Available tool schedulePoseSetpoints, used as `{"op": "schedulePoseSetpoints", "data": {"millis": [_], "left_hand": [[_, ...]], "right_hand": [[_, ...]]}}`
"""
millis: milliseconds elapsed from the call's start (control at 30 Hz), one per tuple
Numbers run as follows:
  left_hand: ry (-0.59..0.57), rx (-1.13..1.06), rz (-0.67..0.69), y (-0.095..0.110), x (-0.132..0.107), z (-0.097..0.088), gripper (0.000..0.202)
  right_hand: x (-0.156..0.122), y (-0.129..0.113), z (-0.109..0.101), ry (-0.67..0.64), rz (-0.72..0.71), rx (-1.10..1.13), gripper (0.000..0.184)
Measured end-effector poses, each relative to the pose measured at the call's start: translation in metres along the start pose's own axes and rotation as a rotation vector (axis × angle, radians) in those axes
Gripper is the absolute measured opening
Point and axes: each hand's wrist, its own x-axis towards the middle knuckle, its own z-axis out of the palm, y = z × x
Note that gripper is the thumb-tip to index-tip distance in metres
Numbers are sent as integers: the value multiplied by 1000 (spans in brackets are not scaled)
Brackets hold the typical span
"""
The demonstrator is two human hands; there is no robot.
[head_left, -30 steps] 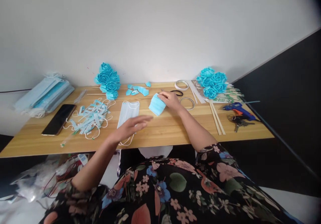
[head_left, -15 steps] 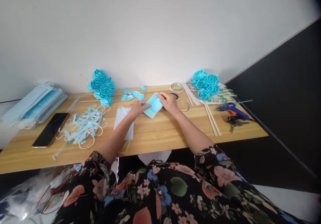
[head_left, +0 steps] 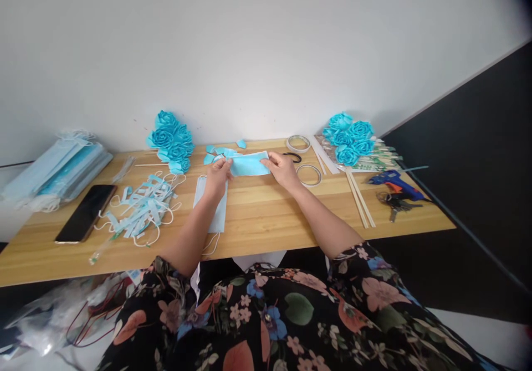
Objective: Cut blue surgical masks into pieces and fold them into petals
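Observation:
Between my two hands a light-blue piece of mask fabric [head_left: 250,164] is stretched out as a wide strip above the table. My left hand [head_left: 216,179] pinches its left end, and my right hand [head_left: 284,170] pinches the right end. Under my left hand and forearm lies a flat face mask [head_left: 220,216] with white ear loops. Several small cut blue pieces [head_left: 210,158] lie just beyond the fabric. Beside my right hand are black scissor handles [head_left: 294,156], the rest of them hidden, and a roll of tape [head_left: 310,175].
Blue fabric roses [head_left: 170,138] stand at the back left, more roses [head_left: 347,138] at the back right. On the left are stacked masks [head_left: 58,166], a phone [head_left: 85,213] and cut strips with loops [head_left: 145,207]. Wooden sticks [head_left: 361,199], a glue gun [head_left: 394,184] and keys [head_left: 394,204] lie right.
The fabric was tilted and folded to a squarish shape; now it is spread into a longer, level strip. My hands have moved apart, the left one to its left end.

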Motion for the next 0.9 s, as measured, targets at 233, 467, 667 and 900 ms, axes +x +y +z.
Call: {"op": "schedulePoseSetpoints", "data": {"millis": [233,467,667,900], "left_hand": [[-65,-78,15,-3,0,1,45],[-12,-102,15,-3,-1,0,38],[-26,-111,1,-1,-2,1,36],[-37,-115,-6,-2,0,-1,39]], "right_hand": [[1,7,2,-23,-97,-195,38],[12,19,-38,-11,66,-609,32],[12,19,-49,-239,103,-826,45],[9,8,-44,-328,133,-949,40]]}}
